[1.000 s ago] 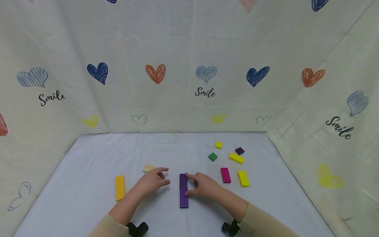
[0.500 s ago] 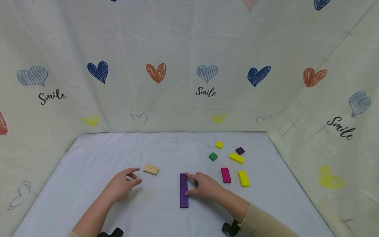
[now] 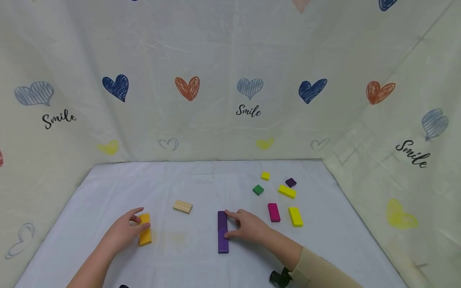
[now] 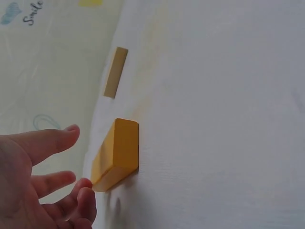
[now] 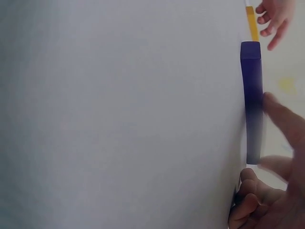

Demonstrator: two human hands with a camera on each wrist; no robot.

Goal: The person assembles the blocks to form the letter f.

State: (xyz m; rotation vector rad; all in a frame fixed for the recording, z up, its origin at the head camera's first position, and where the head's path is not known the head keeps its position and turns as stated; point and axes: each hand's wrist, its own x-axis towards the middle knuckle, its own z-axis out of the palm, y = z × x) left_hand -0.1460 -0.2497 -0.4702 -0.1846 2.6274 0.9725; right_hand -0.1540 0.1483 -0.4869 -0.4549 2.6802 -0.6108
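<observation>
An orange block (image 3: 145, 237) lies flat at the left of the white-covered table. My left hand (image 3: 123, 232) is over its left side, thumb and fingers spread; the left wrist view has the fingertips right beside the orange block's end. Two purple blocks (image 3: 222, 222) lie end to end in one line at the middle, pointing away from me. My right hand (image 3: 250, 226) touches their right side, forefinger at the far block's upper corner and thumb near the joint. In the right wrist view its other fingers (image 5: 250, 202) are bent under, holding nothing.
A plain wooden block (image 3: 183, 207) lies between the orange and purple ones. Right of centre are a pink block (image 3: 274, 213), several yellow blocks (image 3: 295, 217), a green block (image 3: 258, 190) and a dark purple block (image 3: 291, 182). A heart-printed curtain (image 3: 216, 128) borders the table.
My left hand has moved left, from near the wooden block to the orange block, uncovering the wooden one. My right hand has stayed at the purple blocks.
</observation>
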